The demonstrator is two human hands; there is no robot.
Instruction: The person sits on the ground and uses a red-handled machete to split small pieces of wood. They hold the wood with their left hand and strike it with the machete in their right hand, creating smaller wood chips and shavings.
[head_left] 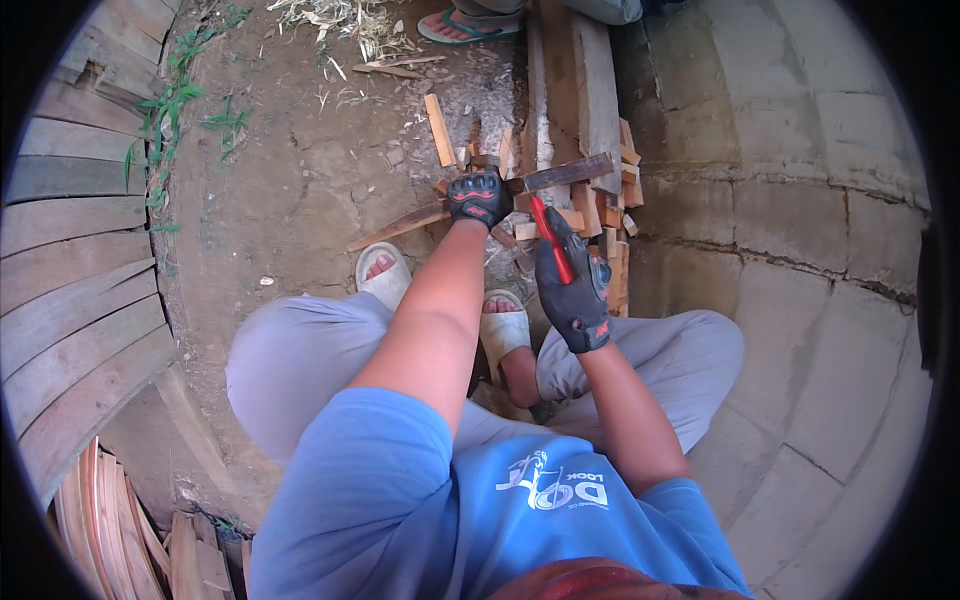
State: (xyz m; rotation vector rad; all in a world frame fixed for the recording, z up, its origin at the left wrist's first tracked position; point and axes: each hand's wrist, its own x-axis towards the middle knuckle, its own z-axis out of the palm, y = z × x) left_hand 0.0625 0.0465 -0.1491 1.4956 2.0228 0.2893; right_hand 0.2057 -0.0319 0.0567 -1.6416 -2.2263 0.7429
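My left hand point(481, 197), in a black glove with red marks, is closed over the wood pieces in front of me. What its fingers hold is hidden. My right hand point(574, 290), gloved the same way, is wrapped round a tool with a red handle point(553, 240). Across the handle's upper end lies a dark, rusty-looking flat bar point(568, 172), pointing right. Whether bar and handle are joined, I cannot tell. A pointed brown strip of wood point(400, 226) reaches left from beside my left hand. An upright-looking light wood piece point(439, 130) is just beyond it.
Cut wood blocks point(618, 265) are heaped along a concrete wall point(790, 220) on the right. A long beam point(598, 90) runs away from me. Another person's sandalled foot point(470, 25) is at the far side, near pale shavings point(345, 25). Planks point(80, 240) line the left.
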